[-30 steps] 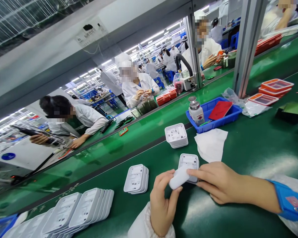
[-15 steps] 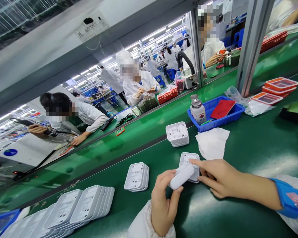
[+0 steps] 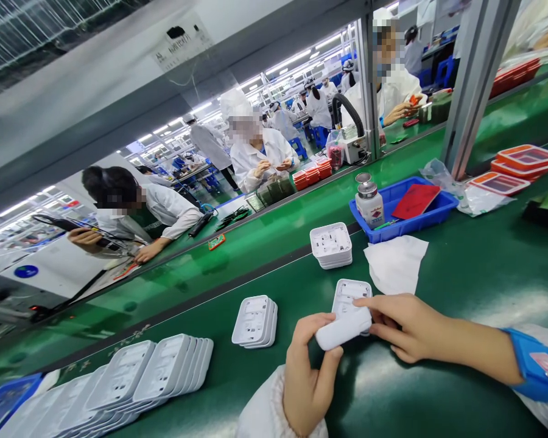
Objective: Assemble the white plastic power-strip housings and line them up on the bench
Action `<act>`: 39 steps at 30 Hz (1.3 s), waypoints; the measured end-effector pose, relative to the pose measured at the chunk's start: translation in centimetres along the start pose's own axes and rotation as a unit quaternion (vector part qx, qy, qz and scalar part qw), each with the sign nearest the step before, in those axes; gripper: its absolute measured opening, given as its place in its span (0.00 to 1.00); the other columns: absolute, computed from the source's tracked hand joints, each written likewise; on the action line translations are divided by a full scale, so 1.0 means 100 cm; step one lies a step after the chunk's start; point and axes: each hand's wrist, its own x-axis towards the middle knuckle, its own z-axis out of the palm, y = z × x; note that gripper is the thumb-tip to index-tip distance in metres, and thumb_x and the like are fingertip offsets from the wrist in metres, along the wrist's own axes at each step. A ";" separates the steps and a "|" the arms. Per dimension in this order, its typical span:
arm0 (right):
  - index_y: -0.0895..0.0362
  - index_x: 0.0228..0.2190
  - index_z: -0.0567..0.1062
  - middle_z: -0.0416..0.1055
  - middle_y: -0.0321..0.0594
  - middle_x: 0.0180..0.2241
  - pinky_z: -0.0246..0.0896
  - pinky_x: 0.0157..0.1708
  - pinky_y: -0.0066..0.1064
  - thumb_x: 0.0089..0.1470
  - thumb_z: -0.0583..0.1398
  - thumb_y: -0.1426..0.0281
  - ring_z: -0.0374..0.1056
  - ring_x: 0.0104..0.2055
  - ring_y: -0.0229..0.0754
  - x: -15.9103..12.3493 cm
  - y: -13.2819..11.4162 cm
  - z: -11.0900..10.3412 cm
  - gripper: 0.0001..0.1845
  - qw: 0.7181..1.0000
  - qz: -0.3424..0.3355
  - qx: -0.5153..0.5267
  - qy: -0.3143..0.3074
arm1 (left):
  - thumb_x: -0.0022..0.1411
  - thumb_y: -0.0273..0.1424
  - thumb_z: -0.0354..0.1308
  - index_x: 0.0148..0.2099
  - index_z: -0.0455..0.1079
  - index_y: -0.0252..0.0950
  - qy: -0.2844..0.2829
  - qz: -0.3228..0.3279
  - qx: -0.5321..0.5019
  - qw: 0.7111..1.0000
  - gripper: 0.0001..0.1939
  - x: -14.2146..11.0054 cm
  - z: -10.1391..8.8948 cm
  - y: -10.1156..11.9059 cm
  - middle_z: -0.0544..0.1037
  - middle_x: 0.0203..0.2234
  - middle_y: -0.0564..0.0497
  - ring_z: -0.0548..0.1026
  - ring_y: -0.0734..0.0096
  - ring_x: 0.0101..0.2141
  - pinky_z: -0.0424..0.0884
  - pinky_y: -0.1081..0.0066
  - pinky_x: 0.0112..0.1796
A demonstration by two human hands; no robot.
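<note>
My left hand [image 3: 309, 372] pinches one end of a small white oblong plastic piece [image 3: 342, 328] just above the green table. My right hand [image 3: 404, 326], with a blue wrist strap [image 3: 535, 371], grips the piece's other end with its fingertips. Directly behind the piece lies a short stack of white square plastic covers [image 3: 349, 293]. A second short stack [image 3: 256, 321] sits to the left, a third stack of white covers [image 3: 331, 245] lies farther back, and a long fanned row of white covers [image 3: 137, 383] lies at the lower left.
A white cloth [image 3: 396, 264] lies behind my right hand. A blue tray [image 3: 432, 213] holds a dispenser bottle [image 3: 369, 204] and a red card. Red-rimmed trays [image 3: 514, 167] sit far right. Workers in white coats sit across the green conveyor [image 3: 265, 243]. A metal post [image 3: 477, 85] stands right.
The white piece has tilted flatter and shifted slightly right between my hands. My right fingertips have slid along its end. The view has drifted a little.
</note>
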 end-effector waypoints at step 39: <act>0.57 0.46 0.69 0.57 0.51 0.51 0.60 0.49 0.48 0.55 0.54 0.71 0.57 0.52 0.52 0.017 -0.020 0.015 0.16 0.961 -0.195 -0.062 0.186 | 0.66 0.37 0.49 0.54 0.66 0.33 0.120 -0.438 -0.570 0.685 0.18 0.019 0.025 0.027 0.76 0.44 0.42 0.77 0.67 0.38 0.76 0.69 0.37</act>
